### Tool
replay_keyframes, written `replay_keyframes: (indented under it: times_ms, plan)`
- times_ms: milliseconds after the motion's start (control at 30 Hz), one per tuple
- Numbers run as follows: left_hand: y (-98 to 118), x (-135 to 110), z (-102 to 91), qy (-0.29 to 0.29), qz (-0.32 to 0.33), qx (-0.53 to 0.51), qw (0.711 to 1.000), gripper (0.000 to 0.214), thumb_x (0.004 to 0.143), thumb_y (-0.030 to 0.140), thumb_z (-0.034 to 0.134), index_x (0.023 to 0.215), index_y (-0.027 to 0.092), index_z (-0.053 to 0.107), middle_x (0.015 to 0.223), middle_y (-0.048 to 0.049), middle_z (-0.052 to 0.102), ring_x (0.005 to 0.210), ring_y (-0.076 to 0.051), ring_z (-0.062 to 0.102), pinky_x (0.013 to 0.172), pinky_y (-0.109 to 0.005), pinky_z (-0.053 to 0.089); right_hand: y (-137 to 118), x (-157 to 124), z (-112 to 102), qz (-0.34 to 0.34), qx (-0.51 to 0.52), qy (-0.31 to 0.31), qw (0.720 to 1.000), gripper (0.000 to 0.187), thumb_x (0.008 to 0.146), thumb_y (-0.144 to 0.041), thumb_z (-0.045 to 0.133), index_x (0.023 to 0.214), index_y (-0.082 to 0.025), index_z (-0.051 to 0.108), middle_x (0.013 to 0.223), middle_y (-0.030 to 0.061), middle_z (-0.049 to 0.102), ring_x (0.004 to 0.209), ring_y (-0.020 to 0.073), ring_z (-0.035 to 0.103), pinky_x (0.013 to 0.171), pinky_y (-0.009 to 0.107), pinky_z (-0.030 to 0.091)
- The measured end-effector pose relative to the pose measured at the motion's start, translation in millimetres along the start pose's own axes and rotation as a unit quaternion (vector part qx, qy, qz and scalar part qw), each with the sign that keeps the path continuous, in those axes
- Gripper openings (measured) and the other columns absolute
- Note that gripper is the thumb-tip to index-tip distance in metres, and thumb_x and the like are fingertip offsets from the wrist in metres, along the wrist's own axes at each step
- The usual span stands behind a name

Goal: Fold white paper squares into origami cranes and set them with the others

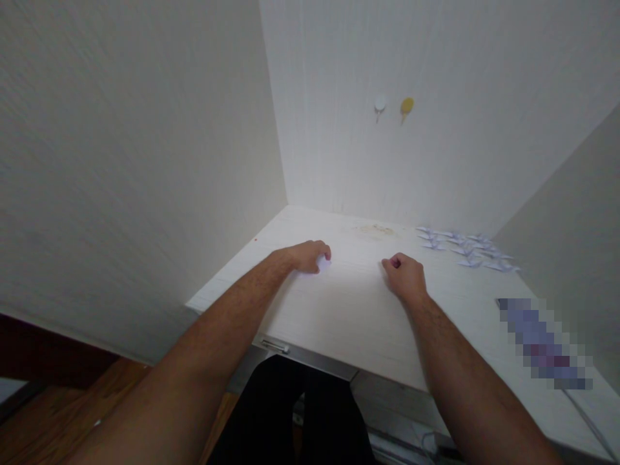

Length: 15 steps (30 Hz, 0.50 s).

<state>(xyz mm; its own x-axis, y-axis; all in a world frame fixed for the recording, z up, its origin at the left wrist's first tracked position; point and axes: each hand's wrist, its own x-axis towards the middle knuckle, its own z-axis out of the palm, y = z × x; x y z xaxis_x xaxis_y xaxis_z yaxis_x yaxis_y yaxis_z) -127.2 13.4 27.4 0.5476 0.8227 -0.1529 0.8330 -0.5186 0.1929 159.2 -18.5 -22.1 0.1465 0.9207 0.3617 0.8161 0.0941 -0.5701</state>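
Observation:
Over the white tabletop [339, 310], my left hand [306, 256] is closed, its thumb and fingers curled round a small piece of white paper [323, 263]. Only part of that paper shows, so its exact folded shape is hard to make out. My right hand [405, 276] rests on the tabletop a short way to the right, fingers curled into a loose fist, with nothing visible in it. Several folded white paper cranes [467, 248] sit grouped at the back right, beyond my right hand.
A blurred-out flat device [540, 342] lies at the right, with a cable [588, 420] running from its lower end. Walls enclose the table at the left, back and right. A white hook [380, 104] and a yellow hook [407, 106] are on the back wall. A drawer handle [275, 347] is below the front edge.

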Motion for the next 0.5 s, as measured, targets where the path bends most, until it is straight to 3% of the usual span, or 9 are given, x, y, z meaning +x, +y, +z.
replay_keyframes:
  times_ms: [333,500]
  plan:
    - [-12,3,3.4,0.009,0.049,-0.024,0.998,0.066,0.065,0.017,0.067,0.129,0.024,0.054,0.129,-0.0073,0.055,0.116,-0.022,0.053,0.099,-0.029,0.038,0,0,3,0.009,-0.001,-0.003,1.0,0.026,0.078,-0.04,0.056,0.061,-0.02,0.057,0.058,0.0014,0.061,0.057,0.0159,0.052,0.058,0.029,0.033]
    - [-17,2,7.3,0.022,0.077,-0.032,0.996,0.051,0.065,0.017,0.068,0.116,0.02,0.064,0.118,-0.0076,0.057,0.108,-0.021,0.055,0.093,-0.029,0.041,0,-1,3,-0.003,0.004,-0.002,1.0,0.026,0.077,-0.041,0.056,0.061,-0.02,0.058,0.057,0.0018,0.06,0.057,0.0163,0.052,0.059,0.029,0.034]
